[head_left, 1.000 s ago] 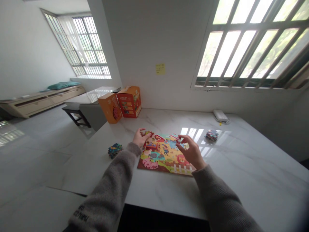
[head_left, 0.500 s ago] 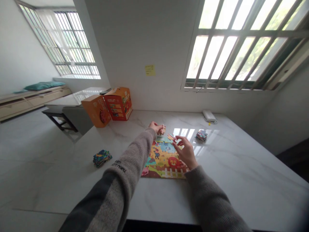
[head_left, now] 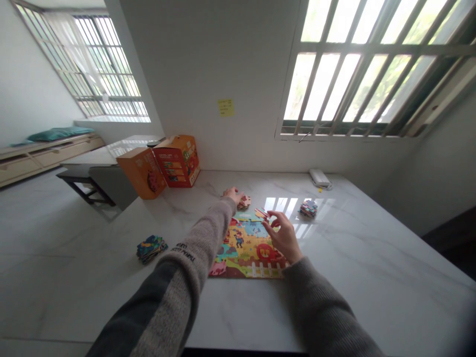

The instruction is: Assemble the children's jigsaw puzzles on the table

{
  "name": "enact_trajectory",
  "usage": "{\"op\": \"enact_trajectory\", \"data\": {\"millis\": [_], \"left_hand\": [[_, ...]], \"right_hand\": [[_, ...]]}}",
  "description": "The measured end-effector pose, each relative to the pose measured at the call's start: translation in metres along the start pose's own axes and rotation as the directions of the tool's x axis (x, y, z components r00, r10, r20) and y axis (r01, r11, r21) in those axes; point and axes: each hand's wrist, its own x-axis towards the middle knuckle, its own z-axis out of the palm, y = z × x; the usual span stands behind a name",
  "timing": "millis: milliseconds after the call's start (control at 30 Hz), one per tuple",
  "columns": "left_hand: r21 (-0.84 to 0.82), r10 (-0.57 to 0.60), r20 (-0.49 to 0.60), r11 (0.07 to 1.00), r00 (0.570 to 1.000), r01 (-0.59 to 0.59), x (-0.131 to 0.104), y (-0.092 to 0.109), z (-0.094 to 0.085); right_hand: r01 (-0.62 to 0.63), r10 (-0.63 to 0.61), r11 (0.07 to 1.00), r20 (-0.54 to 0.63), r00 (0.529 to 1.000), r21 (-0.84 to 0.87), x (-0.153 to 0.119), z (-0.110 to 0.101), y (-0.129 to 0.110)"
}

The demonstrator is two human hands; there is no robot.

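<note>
Bright colours fill the puzzle, which lies flat on the white tabletop just below the middle of the frame. It shows a red lion, a pink animal at the lower left and a white fence along the bottom. The right hand is over its right side, and that grip pinches a striped piece between finger and thumb, above the lion. The left hand reaches past the puzzle's top edge, right beside a small pile; I cannot tell if that grip has hold of anything. One dark stack of pieces sits to the left of the puzzle, and another stack sits to its right, near the window light. Two orange boxes stand side by side at the left. Up on the wall, a yellow note hangs near the top middle.
</note>
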Motion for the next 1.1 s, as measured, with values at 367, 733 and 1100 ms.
{"op": "enact_trajectory", "data": {"millis": [367,733,1100], "left_hand": [[-0.215,0.312,0.074,0.932,0.947,-0.29,-0.092,0.027,-0.059],[-0.225,0.359,0.02,0.911,0.933,-0.345,-0.165,-0.018,-0.09],[-0.211,0.378,-0.053,0.9,0.924,-0.381,-0.167,-0.058,-0.121]], "right_hand": [[0.256,-0.245,0.964,0.143,0.959,-0.067,-0.003,0.002,-0.007],[0.322,-0.304,0.944,0.187,0.934,-0.076,-0.004,0.0,-0.016],[0.315,-0.293,0.94,0.156,0.943,-0.135,0.0,-0.007,-0.01]]}}
